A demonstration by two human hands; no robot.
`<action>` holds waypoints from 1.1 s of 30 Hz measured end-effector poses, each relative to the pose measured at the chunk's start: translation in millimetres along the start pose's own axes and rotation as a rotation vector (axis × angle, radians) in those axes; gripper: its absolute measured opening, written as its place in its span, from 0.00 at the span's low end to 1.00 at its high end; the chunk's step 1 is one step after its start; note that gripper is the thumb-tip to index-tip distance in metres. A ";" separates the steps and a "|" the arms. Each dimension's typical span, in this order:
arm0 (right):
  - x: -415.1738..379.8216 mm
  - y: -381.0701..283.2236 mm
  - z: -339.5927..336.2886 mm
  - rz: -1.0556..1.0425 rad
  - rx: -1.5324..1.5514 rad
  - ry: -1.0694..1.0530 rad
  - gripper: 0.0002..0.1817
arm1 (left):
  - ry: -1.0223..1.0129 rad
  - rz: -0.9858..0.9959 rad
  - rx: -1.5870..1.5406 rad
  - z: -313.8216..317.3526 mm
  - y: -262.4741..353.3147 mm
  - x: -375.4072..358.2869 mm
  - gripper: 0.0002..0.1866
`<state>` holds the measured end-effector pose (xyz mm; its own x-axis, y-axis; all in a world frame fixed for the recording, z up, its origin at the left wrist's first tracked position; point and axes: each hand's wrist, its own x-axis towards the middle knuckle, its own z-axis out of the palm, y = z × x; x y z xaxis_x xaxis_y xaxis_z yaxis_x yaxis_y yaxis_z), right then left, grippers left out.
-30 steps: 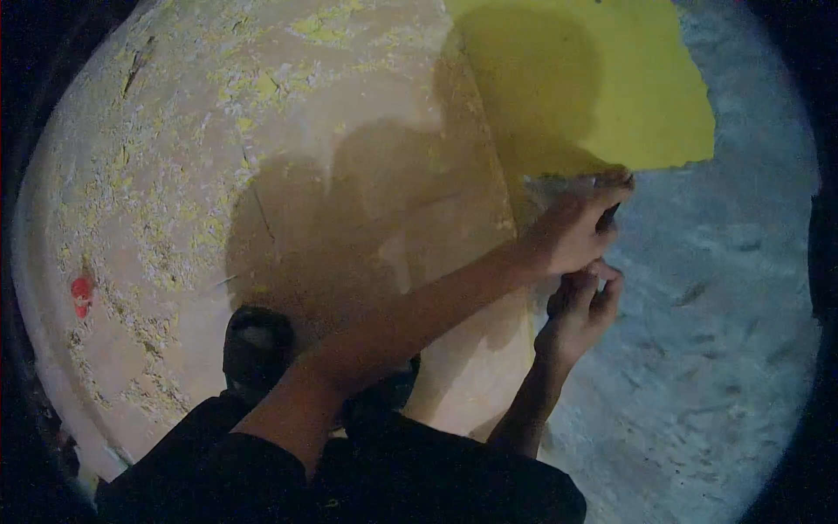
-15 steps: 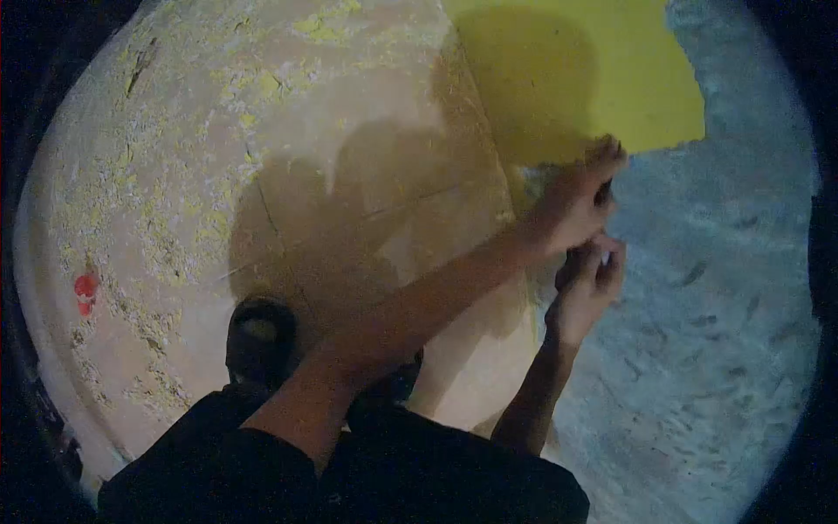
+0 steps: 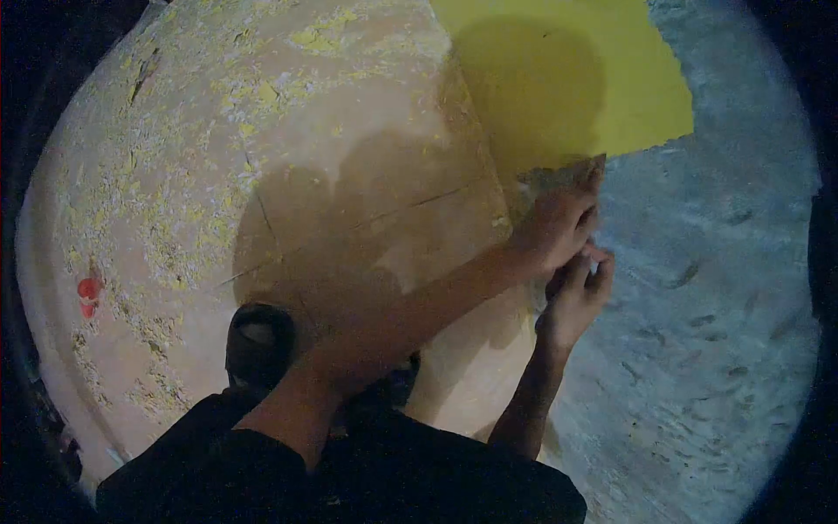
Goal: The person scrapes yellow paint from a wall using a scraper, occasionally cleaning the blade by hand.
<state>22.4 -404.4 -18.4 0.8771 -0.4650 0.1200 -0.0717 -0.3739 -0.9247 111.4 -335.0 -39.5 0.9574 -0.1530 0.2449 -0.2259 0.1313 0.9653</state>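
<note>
My left hand (image 3: 559, 223) reaches across to the lower edge of a yellow patch (image 3: 642, 79). Its fingers are curled, with a dark pointed tip (image 3: 599, 164) at the patch's ragged edge. I cannot make out whether that tip is a finger or something held. Just below, my right hand (image 3: 574, 301) is closed, its bent fingertips close to or touching the left hand. What lies between its fingers is hidden. Around both hands the surface is bluish-grey (image 3: 698, 262), with dark streaks.
To the left spreads a beige surface (image 3: 323, 79) with flaking yellow bits and thin cracks. A small red object (image 3: 88, 297) lies at far left. My dark shoe (image 3: 259, 345) stands on the beige part. Shadows of my head and arms fall across the middle.
Both hands have shifted slightly left and the left hand's fingers are lower and more bent. The view has moved a little. The yellow patch looks the same.
</note>
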 end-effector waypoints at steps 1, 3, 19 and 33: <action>1.7 -0.8 1.6 -0.003 0.011 -0.022 0.07 | -0.153 -0.185 0.004 -4.0 3.1 1.6 0.24; 1.2 -2.0 0.3 -0.022 0.027 -0.034 0.07 | -0.034 -0.027 -0.027 8.6 -5.1 -12.4 0.20; -1.8 -12.7 -2.7 0.086 0.083 -0.074 0.05 | 0.109 0.248 0.100 8.8 -10.1 -0.7 0.09; -2.5 -19.5 -4.4 -0.009 0.010 -0.054 0.08 | -0.042 0.124 0.126 14.0 -11.9 -0.5 0.27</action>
<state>19.5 -399.5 1.0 0.9020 -0.4178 0.1093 -0.0588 -0.3695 -0.9274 111.2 -350.3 -49.8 0.9130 -0.1847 0.3636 -0.3648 0.0286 0.9306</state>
